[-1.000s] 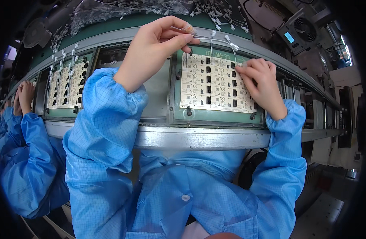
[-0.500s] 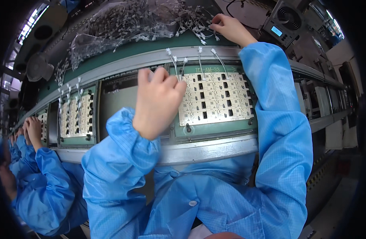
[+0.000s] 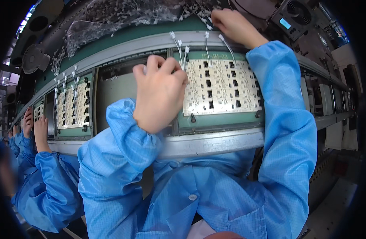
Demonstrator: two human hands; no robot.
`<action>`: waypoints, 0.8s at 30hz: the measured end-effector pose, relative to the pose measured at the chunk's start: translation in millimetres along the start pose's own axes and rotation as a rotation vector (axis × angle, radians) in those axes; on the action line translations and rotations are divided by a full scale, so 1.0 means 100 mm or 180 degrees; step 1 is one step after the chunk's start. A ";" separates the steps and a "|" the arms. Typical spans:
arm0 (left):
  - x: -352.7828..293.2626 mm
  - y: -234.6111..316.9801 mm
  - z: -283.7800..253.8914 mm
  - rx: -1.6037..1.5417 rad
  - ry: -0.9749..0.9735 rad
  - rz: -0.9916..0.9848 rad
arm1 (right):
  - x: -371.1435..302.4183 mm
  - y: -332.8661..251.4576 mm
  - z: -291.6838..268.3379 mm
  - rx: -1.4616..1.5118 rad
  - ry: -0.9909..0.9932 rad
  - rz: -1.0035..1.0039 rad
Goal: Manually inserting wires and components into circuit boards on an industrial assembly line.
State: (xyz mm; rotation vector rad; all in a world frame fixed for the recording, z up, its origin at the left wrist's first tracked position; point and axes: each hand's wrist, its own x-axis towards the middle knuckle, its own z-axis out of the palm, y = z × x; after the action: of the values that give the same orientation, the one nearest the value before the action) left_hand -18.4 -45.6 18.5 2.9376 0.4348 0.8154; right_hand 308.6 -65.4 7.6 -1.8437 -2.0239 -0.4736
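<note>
pale, blurred lettering (image 3: 214,56) tops the green tray (image 3: 222,122) right of centre in the frame; its cream boards (image 3: 222,95) are illegible.

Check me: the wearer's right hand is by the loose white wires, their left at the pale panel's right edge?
Not quite: the head view shows the left hand at the left edge of the pale panel. The right hand is by the loose white wires.

The person's two hands (image 3: 161,93) (image 3: 234,28) appear, with one near panel (image 3: 222,87), one white fan (image 3: 33,58).
</note>
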 end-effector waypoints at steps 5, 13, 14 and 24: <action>0.00 -0.02 0.01 0.0144 -0.0015 0.0071 | 0.02 -0.07 -0.35 0.1650 0.1093 -0.0441; 0.04 0.04 -0.03 0.0528 -0.0172 0.0347 | -0.27 -0.13 -0.87 0.2474 0.1305 0.0739; 0.05 0.05 -0.03 0.0529 -0.0203 0.0370 | -0.33 -0.12 -0.87 0.2487 0.1323 0.0772; 0.10 0.11 -0.03 0.0833 -0.0240 0.0541 | -0.82 -0.04 -0.95 0.2723 0.1479 0.1418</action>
State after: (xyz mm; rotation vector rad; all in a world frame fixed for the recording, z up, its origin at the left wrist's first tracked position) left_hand -9.0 -53.6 27.8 3.2729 0.3113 0.7099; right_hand 315.5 -182.4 52.4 -1.3884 -1.1658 0.0959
